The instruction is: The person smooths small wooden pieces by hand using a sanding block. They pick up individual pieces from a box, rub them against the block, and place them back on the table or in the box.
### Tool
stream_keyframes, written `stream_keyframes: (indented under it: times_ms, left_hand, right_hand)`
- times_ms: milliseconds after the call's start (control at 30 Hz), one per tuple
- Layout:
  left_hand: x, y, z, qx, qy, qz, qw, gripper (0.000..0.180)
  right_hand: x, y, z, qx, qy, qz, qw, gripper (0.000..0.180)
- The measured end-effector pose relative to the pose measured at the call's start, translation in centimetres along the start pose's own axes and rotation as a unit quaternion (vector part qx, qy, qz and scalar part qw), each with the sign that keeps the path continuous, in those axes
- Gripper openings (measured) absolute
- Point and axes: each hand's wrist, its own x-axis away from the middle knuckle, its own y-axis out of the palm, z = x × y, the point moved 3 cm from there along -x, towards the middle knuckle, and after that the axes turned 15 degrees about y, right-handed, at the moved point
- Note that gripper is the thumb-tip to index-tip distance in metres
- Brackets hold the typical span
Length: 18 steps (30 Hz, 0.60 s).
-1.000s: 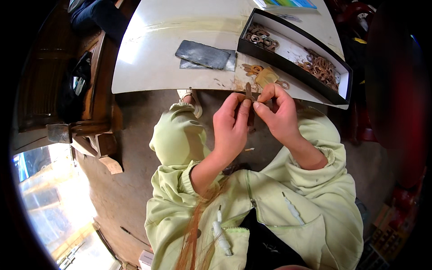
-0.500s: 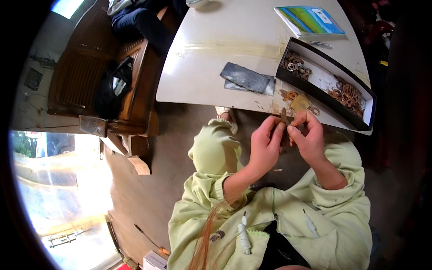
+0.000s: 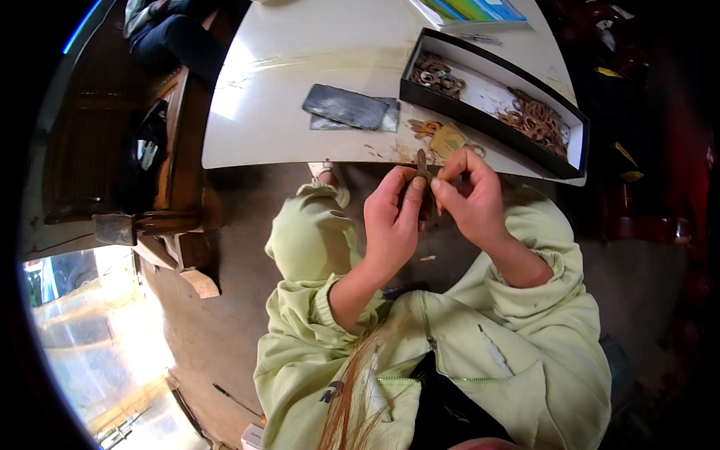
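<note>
Just off the table's near edge, my left hand (image 3: 393, 214) pinches a small rusty-brown metal piece (image 3: 422, 161) between thumb and fingers, its narrow end pointing up. Close against it is my right hand (image 3: 471, 196), thumb and forefinger pressed together at the piece's side; what lies between those fingertips is too small to make out. On the table just beyond are several similar rusty pieces (image 3: 426, 127), with a tan square scrap (image 3: 448, 140) beside them. Farther back, a long black box (image 3: 491, 120) with a white inside holds two heaps of rusty ring-ended pieces, one at each end.
Two dark grey flat sheets (image 3: 349, 107) overlap on the white table (image 3: 300, 67). Behind the box lies a blue-green booklet (image 3: 469, 10). Another person (image 3: 176, 37) sits on a wooden bench (image 3: 176, 142) at the left, near a black bag (image 3: 150, 150).
My view has turned, so the table, box and hands appear farther left and higher. Both hands stay together at the rusty piece, which now stands more plainly above the left thumb.
</note>
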Motion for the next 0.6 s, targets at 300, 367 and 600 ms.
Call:
stream_keyframes:
  times_ms: [300,367,600]
  left_hand:
    - [0.3,-0.1,0.1,-0.003,-0.01,0.004,1.0,0.014]
    - [0.3,-0.2,-0.1,-0.002,-0.005,0.0,1.0,0.013]
    - [0.4,-0.7,0.0,-0.029,0.02,0.001,0.999,0.013]
  right_hand:
    - [-0.2,0.3,-0.2,-0.007,-0.013,0.002,1.0,0.015]
    - [-0.2,0.2,-0.1,-0.001,-0.017,-0.003,1.0,0.015]
    - [0.0,0.7,0.4,-0.004,-0.018,-0.016,1.0,0.015]
